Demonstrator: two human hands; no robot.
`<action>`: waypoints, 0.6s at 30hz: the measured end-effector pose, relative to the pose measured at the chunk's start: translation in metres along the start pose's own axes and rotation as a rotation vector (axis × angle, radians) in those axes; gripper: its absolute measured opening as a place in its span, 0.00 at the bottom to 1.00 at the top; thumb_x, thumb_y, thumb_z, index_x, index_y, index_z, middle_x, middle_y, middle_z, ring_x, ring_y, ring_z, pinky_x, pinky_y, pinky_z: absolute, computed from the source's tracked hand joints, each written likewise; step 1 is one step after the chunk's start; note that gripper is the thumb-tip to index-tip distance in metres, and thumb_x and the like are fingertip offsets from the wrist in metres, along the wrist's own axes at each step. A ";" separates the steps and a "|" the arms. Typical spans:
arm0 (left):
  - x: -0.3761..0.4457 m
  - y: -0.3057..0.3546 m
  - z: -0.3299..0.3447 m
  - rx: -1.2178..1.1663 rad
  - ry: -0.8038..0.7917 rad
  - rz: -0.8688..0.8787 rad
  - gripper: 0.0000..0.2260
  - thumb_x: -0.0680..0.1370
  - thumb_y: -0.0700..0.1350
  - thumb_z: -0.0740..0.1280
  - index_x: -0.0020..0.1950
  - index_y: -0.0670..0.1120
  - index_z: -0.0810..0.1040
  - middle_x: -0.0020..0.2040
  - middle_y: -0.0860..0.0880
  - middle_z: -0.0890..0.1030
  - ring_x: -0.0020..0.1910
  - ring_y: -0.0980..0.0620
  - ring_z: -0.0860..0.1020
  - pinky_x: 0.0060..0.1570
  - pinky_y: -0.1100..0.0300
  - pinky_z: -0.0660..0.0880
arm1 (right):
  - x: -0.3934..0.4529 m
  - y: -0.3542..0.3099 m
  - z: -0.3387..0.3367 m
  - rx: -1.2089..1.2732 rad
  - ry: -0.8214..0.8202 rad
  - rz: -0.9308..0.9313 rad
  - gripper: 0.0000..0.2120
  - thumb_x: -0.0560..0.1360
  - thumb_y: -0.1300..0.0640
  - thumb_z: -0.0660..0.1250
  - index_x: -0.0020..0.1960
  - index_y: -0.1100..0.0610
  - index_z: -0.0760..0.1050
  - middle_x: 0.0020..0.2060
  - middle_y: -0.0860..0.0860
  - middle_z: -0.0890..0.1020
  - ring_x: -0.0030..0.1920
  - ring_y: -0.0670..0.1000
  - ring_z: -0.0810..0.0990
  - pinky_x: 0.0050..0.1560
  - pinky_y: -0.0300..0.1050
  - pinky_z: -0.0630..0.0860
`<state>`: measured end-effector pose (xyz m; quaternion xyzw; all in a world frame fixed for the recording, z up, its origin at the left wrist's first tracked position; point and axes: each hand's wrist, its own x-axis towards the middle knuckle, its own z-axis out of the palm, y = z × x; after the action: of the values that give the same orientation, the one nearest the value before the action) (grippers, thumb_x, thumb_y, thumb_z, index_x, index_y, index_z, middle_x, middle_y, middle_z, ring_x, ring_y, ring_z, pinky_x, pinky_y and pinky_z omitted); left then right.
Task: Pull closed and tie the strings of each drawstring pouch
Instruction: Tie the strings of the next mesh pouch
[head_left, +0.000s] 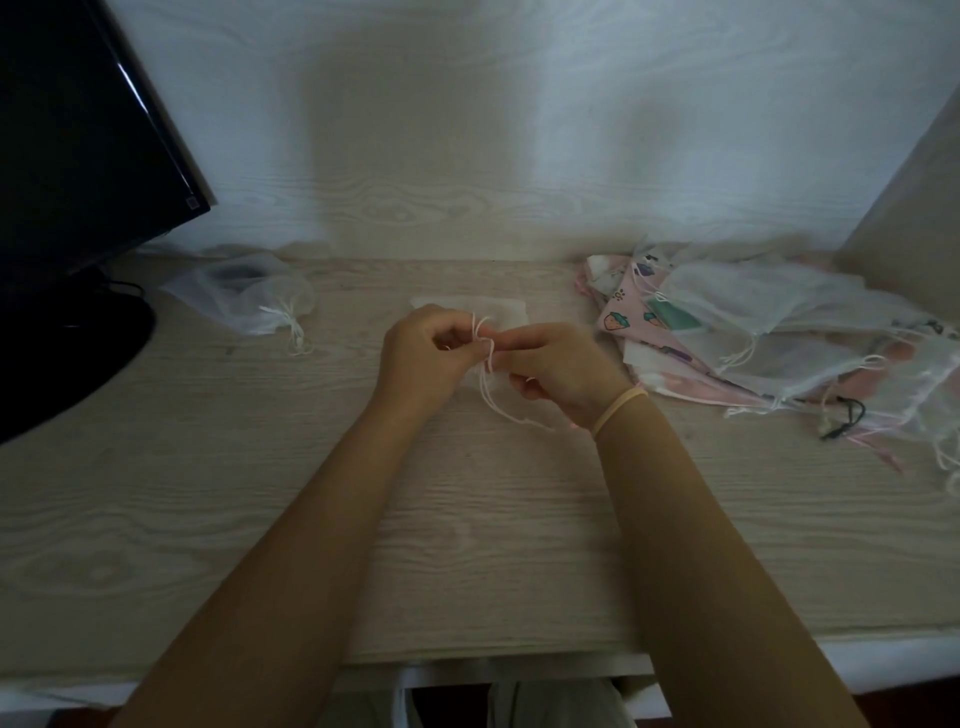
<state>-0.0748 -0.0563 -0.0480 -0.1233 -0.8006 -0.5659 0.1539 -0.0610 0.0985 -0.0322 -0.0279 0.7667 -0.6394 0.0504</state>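
A small white pouch (498, 312) lies on the pale wooden desk (467, 519), mostly hidden behind my hands. My left hand (421, 358) and my right hand (558, 366) meet over it, each pinching its thin white strings (485, 343). The strings loop up between my fingertips and their loose ends trail down toward me. A sheer white pouch (249, 299) with its strings tied lies at the left. A heap of several more pouches (753, 332), sheer white and pink printed, lies at the right.
A black monitor (78, 130) on its round stand (67, 353) fills the left corner. A white wall runs behind the desk. A beige panel (914, 218) stands at the far right. A black cord (847, 415) lies by the heap.
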 end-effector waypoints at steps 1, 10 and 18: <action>0.000 -0.001 0.000 0.002 0.000 0.003 0.07 0.68 0.39 0.78 0.44 0.45 0.85 0.40 0.45 0.81 0.38 0.48 0.79 0.41 0.56 0.75 | 0.000 0.001 -0.001 0.008 -0.011 0.008 0.07 0.72 0.67 0.68 0.47 0.61 0.83 0.29 0.56 0.72 0.28 0.48 0.67 0.28 0.40 0.62; -0.002 0.010 -0.006 -0.170 -0.047 -0.175 0.08 0.72 0.40 0.76 0.48 0.50 0.85 0.37 0.53 0.83 0.28 0.64 0.74 0.28 0.69 0.70 | -0.001 -0.001 0.000 0.023 -0.027 -0.003 0.02 0.73 0.65 0.68 0.45 0.60 0.78 0.30 0.54 0.73 0.29 0.48 0.69 0.29 0.40 0.67; -0.001 0.012 -0.009 -0.266 -0.172 -0.355 0.04 0.78 0.40 0.69 0.48 0.45 0.83 0.40 0.48 0.84 0.22 0.57 0.73 0.21 0.65 0.68 | 0.005 -0.001 0.001 -0.033 0.184 0.024 0.07 0.73 0.62 0.64 0.38 0.62 0.77 0.29 0.57 0.74 0.28 0.50 0.69 0.29 0.41 0.65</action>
<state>-0.0684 -0.0612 -0.0349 -0.0477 -0.7381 -0.6721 -0.0342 -0.0660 0.0966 -0.0320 0.0394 0.7788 -0.6259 -0.0132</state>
